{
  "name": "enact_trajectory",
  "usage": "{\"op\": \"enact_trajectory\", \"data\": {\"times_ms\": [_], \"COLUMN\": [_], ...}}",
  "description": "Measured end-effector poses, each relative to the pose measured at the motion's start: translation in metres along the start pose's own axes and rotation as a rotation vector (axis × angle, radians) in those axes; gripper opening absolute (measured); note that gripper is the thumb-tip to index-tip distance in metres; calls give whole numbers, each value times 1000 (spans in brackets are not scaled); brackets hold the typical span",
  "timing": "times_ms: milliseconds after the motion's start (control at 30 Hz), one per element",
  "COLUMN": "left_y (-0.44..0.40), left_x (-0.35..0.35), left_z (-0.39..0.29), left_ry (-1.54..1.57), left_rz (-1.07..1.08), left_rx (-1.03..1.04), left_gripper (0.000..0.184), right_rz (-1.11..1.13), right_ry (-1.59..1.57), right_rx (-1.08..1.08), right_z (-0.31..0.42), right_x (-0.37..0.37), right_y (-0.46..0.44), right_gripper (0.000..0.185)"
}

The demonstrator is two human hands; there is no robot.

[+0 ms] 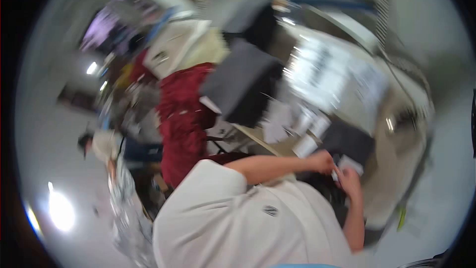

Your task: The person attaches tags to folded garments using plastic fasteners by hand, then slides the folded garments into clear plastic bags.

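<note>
My left hand point(322, 162) and my right hand point(350, 181) meet at the right of the view, fingers closed together. Between them is a small, thin whitish piece point(337, 172), too blurred to name. Just beyond the hands lies a dark grey folded cloth point(348, 141). A white card-like piece point(353, 165) shows beside my right hand. Close to my left wrist is a white slip point(305, 146), with several more pale slips around it.
Clear plastic-wrapped packs point(320, 69) lie on the beige table point(396, 168). Dark grey stacks point(243, 77) stand left of them, next to dark red fabric point(186, 119). Another person point(121, 188) is at the far left. Motion blurs the whole view.
</note>
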State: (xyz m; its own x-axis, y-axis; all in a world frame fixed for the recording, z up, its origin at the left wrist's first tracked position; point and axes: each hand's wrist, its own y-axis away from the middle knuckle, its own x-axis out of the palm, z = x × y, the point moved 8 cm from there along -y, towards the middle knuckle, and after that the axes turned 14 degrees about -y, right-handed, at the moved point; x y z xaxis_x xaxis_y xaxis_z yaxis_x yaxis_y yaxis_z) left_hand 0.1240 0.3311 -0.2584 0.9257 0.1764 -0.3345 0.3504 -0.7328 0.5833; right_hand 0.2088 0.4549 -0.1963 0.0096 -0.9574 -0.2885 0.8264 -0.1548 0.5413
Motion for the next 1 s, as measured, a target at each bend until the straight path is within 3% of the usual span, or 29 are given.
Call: {"op": "enact_trajectory", "data": {"times_ms": [33,67,133,167,233,267,300,333,367,500,533,633,667,733,767,800,833,867,900,967,1000], "left_y": [-1,-6,-3,-14,-59,-66,-79,-84,-81,-88,-103,-129,-131,-112,-98,-94,-76,-61,-44,-19,-13], "left_x": [-30,-53,-103,-116,-111,-118,-115,-113,-123,-132,-132,-137,-148,-156,-148,-125,-102,-85,-75,-55,-47], "left_z": [-27,-30,-58,-54,-50,-53,-55,-53,-55,-61,-55,-26,-10,15,36,47,50,53,62,59,54], "left_ry": [-443,-424,-418,-412,-765,-762,-835,-909,-913,-890,-808,-650,-462,23,317,578,618,442,379,519,589], "left_rz": [-330,-426,-779,-824,-632,-663,-549,-432,-458,-408,-377,-304,-356,-387,-356,-194,-27,-30,-188,-176,-112], "left_rx": [207,93,242,227,205,191,196,197,181,164,204,284,235,69,-48,21,-23,-65,-164,-124,-60], "left_gripper": [28,23,24,24,37,37,37,37,37,34,33,32,30,27,26,23,22,28,45,50,46], "right_rz": [-183,-307,-481,-459,-481,-493,-480,-353,-227,-270,-272,-119,-122,-148,-175,-102,-45,-116,-182,-98,-134], "right_ry": [62,54,199,217,333,390,395,373,353,511,517,102,102,-450,-720,-791,-862,-759,-661,-1135,-1142], "right_rx": [-237,-228,-202,-240,-492,-614,-644,-529,-411,-540,-540,-430,-425,-197,-73,-27,27,46,62,16,26], "right_z": [-38,3,23,22,10,16,14,6,-1,1,-2,-28,-31,-68,-87,-100,-109,-154,-195,-121,-103], "right_x": [-24,-54,-98,-104,-117,-120,-126,-128,-126,-127,-133,-147,-145,-145,-142,-121,-101,-96,-97,-60,-58], "right_y": [-25,-12,-30,-47,-84,-89,-94,-107,-120,-124,-124,-146,-146,-138,-123,-111,-93,-96,-97,-53,-39], "right_gripper": [40,35,37,37,38,40,40,41,43,42,42,39,39,32,28,25,22,24,27,37,37]}}
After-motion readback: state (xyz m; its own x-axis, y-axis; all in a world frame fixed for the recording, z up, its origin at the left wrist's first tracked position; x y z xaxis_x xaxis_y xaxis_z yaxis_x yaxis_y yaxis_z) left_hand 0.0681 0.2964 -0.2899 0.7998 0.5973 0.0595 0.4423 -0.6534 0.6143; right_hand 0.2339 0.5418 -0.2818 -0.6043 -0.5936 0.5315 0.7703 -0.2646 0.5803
